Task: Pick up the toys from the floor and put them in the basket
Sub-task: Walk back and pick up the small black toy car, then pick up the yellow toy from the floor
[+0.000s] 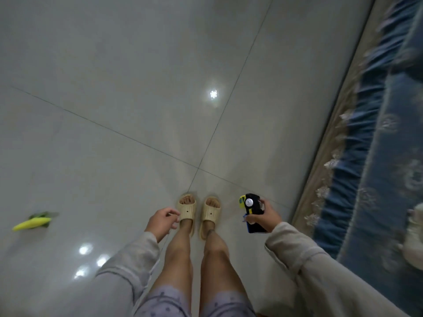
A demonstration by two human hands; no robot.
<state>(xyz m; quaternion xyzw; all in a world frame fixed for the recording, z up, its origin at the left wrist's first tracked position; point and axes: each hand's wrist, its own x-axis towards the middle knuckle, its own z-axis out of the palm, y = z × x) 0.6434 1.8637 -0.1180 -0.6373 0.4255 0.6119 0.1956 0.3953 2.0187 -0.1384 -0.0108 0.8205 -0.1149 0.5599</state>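
Observation:
My right hand (266, 216) grips a black, yellow and blue toy vehicle (251, 208) with a white wheel facing up, held at knee height right of my feet. My left hand (161, 221) hangs beside my left leg, its fingers loosely curled with nothing in them. A yellow and green toy corn cob (32, 223) lies on the tiled floor at the far left. No basket is in view.
I stand in beige slippers (199, 212) on glossy grey tiles (137, 88). A bed with a blue frilled cover (377, 145) runs along the right edge. A pale object (414, 236) rests on that cover at the right border.

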